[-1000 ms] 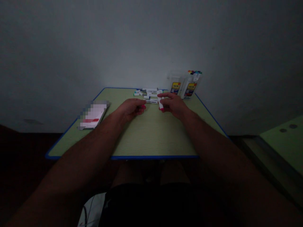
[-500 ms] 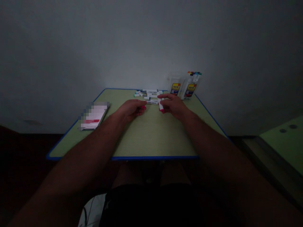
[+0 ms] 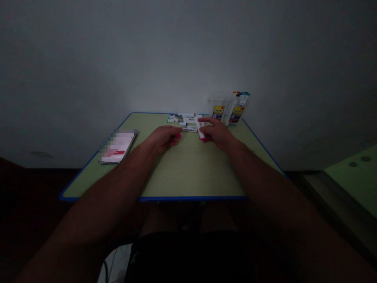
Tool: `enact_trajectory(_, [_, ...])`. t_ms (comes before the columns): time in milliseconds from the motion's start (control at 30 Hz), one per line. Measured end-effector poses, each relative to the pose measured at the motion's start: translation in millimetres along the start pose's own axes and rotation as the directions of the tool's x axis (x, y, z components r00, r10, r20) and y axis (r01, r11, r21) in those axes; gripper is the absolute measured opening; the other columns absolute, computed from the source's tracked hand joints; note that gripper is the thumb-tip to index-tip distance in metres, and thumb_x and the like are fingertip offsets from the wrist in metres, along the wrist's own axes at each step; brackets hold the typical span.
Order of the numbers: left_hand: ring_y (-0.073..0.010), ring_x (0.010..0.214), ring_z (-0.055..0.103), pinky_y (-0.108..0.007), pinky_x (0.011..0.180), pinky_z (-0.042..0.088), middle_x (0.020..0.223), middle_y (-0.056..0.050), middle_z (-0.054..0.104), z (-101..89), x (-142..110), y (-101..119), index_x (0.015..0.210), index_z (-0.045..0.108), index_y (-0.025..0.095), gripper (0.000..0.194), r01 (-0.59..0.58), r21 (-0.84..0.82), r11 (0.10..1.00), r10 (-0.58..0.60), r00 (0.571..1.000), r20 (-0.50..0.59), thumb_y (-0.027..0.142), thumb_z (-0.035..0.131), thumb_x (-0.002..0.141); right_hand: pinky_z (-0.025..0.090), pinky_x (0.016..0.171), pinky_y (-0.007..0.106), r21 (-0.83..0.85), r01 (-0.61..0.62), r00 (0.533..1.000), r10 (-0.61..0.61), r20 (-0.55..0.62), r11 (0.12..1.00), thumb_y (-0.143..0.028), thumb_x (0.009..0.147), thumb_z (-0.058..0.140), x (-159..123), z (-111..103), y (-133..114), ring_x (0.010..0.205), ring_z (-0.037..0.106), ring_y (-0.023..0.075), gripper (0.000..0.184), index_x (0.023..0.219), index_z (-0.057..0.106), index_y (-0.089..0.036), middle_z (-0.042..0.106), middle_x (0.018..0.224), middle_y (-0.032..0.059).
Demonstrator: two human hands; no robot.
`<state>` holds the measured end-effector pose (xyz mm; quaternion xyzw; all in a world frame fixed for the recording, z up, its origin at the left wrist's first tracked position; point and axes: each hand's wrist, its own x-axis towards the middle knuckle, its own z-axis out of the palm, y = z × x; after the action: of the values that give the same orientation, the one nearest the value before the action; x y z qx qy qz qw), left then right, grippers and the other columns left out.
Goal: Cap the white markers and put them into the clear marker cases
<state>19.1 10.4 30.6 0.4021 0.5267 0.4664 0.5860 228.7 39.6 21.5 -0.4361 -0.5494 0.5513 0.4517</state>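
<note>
My right hand [image 3: 216, 131] is closed on a white marker [image 3: 199, 126] with a pink end pointing toward me; its far tip looks uncapped. Fingers and thumb grip it from the right, with the far end leaning away. Between the fingertips of my left hand [image 3: 165, 136] is a small pink marker cap [image 3: 178, 135], partly hidden by the thumb and fingers. Cap and marker are apart, a short gap between the two hands. Just beyond them, several white markers [image 3: 188, 129] and loose caps [image 3: 171, 120] lie on the table.
Two clear plastic marker cases [image 3: 218, 108] stand at the back right; the right one [image 3: 236, 112] holds several markers with coloured ends. A phone [image 3: 119, 147] with a lit screen lies at the left. The green table [image 3: 188, 173] has a blue edge, and a wall rises behind it.
Both hands keep their grips on the pink cap and the marker. The marker's pink end has shifted slightly right. The whole view has moved a little, so everything sits slightly lower.
</note>
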Motion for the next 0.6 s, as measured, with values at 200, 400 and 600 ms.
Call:
enact_trajectory(200, [-0.0069,0.044,0.049,-0.020,0.041,0.037,0.058,0.000,0.058,-3.9,1.1,0.5,0.069,0.063,0.014,0.012,-0.033,-0.007,0.999,0.033,0.999,-0.017,0.012,0.072,0.078,0.049,0.044,0.022,-0.069,-0.035,0.998,0.032,-0.047,0.997,-0.006,0.076,0.070,2.7,-2.5,-1.1,0.051,0.057,0.0105,0.018,0.090,0.064,-0.016,0.065,0.068,0.0007])
enact_trajectory(400, [-0.0066,0.044,0.046,-0.020,0.041,0.036,0.057,0.001,0.055,-7.6,5.9,0.9,0.065,0.061,0.015,0.016,-0.074,-0.017,0.997,0.073,0.996,-0.051,0.012,0.075,0.072,0.047,0.044,0.020,-0.083,-0.026,0.998,0.021,-0.058,0.996,-0.006,0.075,0.072,3.2,-4.8,-1.5,0.051,0.056,0.0092,0.015,0.084,0.066,-0.016,0.065,0.069,0.0007])
enact_trajectory(600, [-0.0086,0.048,0.046,-0.022,0.043,0.038,0.057,-0.001,0.053,-8.9,8.0,1.1,0.064,0.062,0.015,0.014,-0.054,0.004,0.999,0.054,0.993,-0.109,0.014,0.073,0.073,0.047,0.042,0.020,-0.079,-0.023,0.997,0.017,-0.073,0.997,-0.003,0.076,0.068,2.2,-5.2,-5.2,0.050,0.054,0.0089,0.014,0.082,0.068,-0.015,0.064,0.067,0.0006])
